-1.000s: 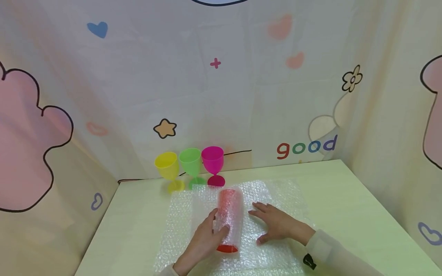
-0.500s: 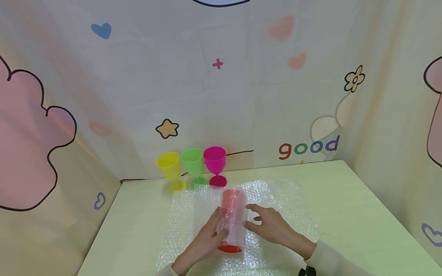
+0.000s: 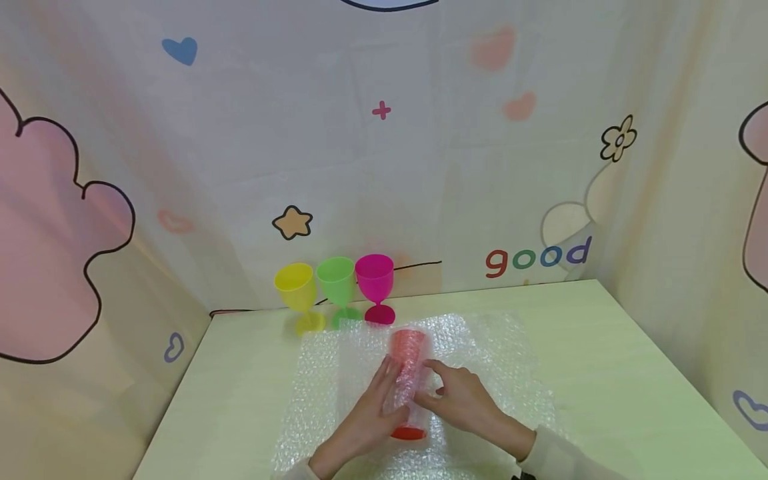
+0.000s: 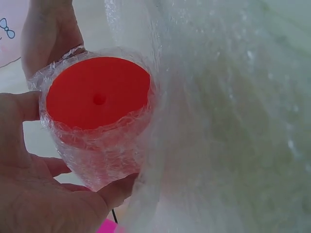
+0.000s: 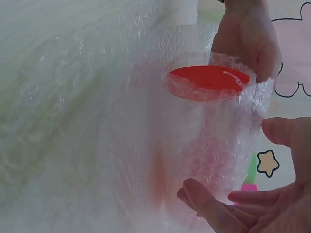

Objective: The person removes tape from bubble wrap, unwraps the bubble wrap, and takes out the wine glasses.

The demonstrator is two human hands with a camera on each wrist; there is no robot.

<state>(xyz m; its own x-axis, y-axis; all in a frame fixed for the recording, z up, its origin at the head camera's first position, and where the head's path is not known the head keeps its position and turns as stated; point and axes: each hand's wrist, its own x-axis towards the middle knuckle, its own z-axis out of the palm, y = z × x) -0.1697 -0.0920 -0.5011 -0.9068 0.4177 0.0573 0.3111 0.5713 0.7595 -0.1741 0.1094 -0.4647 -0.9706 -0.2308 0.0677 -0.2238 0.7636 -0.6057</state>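
Observation:
A red plastic goblet (image 3: 409, 433), lying on its side, is rolled inside bubble wrap (image 3: 492, 333), its round foot facing the near side. My left hand (image 3: 369, 410) holds the left side of this bundle, fingers along it and thumb over the top. On the opposite side my right hand (image 3: 462, 400) has its bent index finger and thumb against the wrapped goblet. The left wrist view shows the flat red foot (image 4: 97, 92) ringed by wrap. In the right wrist view the foot (image 5: 209, 80) appears edge-on, with layers of clear wrap hiding most of the body.
Behind the wrap, a yellow goblet (image 3: 295, 283), a green goblet (image 3: 337, 280) and a magenta goblet (image 3: 375, 277) stand upright in a row near the back edge. The pale green table (image 3: 612, 373) meets printed curtains at its back and sides.
My right hand has come left from the flat wrap, its spread fingers bending against the roll. Together with my left hand, the wrapped goblet has shifted slightly to the right.

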